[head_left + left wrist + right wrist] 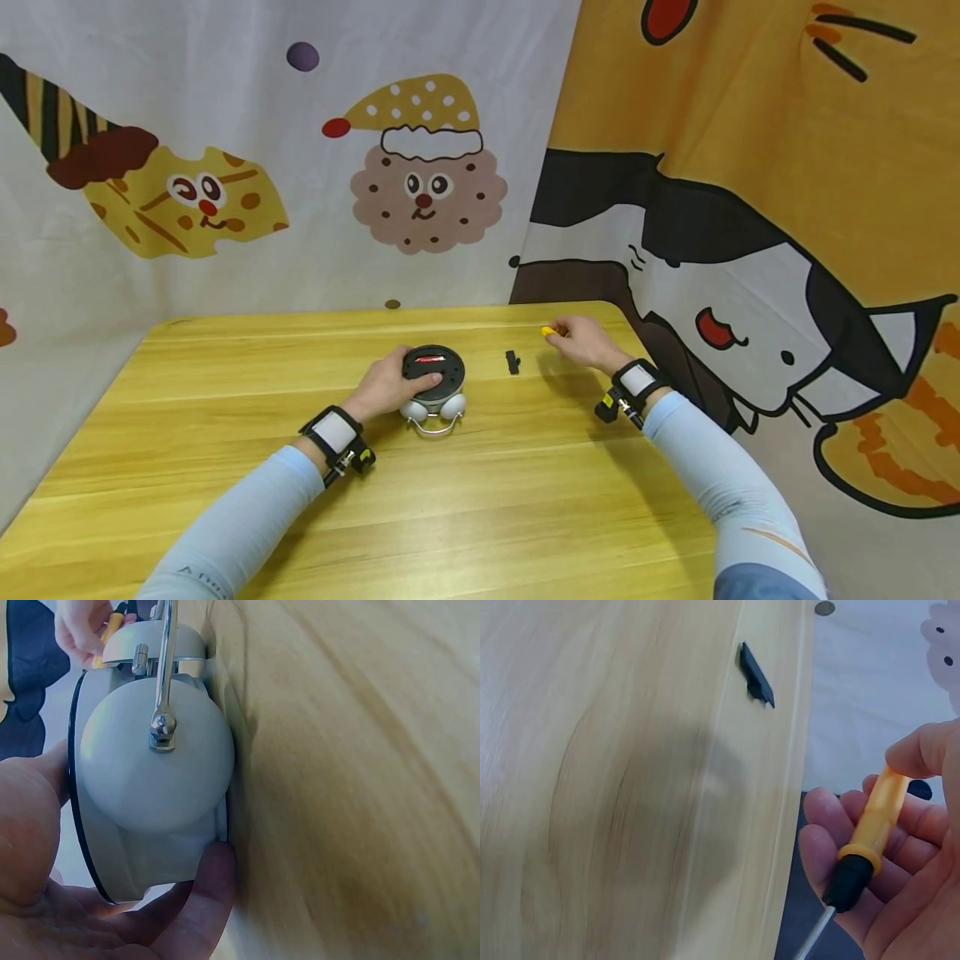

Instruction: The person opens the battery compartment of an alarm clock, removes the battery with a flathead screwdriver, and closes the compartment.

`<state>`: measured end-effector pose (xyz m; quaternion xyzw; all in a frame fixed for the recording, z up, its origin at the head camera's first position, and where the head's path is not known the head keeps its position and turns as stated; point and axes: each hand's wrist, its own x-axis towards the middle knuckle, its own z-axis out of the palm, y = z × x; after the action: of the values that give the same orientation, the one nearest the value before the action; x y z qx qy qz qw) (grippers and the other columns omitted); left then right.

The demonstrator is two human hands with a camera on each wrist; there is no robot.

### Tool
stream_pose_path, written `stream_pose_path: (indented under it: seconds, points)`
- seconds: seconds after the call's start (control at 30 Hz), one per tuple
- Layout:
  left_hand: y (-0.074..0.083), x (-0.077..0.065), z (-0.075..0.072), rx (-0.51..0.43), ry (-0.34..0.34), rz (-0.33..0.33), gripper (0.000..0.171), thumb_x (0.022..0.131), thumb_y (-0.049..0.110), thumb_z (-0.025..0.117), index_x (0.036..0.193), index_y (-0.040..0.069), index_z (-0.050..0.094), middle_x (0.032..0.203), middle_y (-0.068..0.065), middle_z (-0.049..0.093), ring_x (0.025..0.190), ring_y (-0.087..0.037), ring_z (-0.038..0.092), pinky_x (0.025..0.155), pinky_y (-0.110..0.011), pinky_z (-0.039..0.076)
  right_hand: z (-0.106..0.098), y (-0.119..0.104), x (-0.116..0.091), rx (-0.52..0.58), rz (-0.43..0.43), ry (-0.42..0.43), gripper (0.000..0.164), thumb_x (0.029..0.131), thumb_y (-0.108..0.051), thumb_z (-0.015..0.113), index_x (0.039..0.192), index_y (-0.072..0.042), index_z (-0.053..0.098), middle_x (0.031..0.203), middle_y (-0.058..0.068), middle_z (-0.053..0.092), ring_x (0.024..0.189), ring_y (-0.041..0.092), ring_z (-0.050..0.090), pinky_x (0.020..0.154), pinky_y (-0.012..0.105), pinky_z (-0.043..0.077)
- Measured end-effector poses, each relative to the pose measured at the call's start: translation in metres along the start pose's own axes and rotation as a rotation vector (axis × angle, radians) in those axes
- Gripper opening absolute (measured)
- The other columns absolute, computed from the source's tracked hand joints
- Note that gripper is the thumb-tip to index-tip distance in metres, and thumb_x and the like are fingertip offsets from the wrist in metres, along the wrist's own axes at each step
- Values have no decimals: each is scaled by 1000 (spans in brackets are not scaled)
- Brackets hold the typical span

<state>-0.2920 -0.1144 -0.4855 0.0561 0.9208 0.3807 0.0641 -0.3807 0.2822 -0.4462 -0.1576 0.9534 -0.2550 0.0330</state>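
A white twin-bell alarm clock lies with its black back facing up and its bells and wire handle toward me. In the back, a slot shows a red and silver battery. My left hand grips the clock from the left, thumb across the back and fingers around the side. Above the table at the right, my right hand holds a screwdriver with an orange-yellow handle, black collar and metal shaft. A small black battery cover lies on the table between the hands.
The wooden table reaches back to a hanging cloth printed with cartoon figures. Its right edge runs close under my right hand. Each wrist wears a strapped camera.
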Motion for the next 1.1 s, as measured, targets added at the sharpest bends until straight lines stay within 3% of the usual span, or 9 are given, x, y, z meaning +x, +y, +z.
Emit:
stream_pose_path:
  seconds: [0.2,0.4,0.67,0.87,1.1]
  points:
    - [0,1,-1,2,0,3,91,103,59,78,165,1,46,156,-30,65,140,-45,67,115,-61,56,3,-7,0,46,-4,25,33,111,-31,61,128,-6,74,112,24,79,85,32,79,71,31,55]
    - [1,0,-1,2,-3,0,92,102,60,78,165,1,46,157,-30,65,141,-46,67,116,-60,56,5,-13,-1,97,-12,81,33,110,-32,58,126,-8,75,103,17,77,87,39,79,70,33,58]
    - [2,-2,-1,-13,-15,2,96,103,58,78,168,-1,42,160,-32,61,145,-48,64,119,-61,54,6,-21,-1,215,8,131,30,114,-36,53,114,-10,69,93,17,69,71,25,66,65,33,49]
    - [2,-3,-1,-10,-14,-1,95,103,59,78,169,-1,41,161,-32,60,146,-48,63,119,-61,54,9,-25,0,320,-5,184,26,115,-35,52,109,-13,66,84,7,61,68,24,61,61,31,51]
    - [2,-2,-1,-4,-10,3,94,103,58,77,168,-1,43,159,-31,62,144,-47,65,117,-61,55,18,-30,3,391,-26,243,26,116,-34,52,108,-14,67,73,2,54,62,20,50,58,30,40]
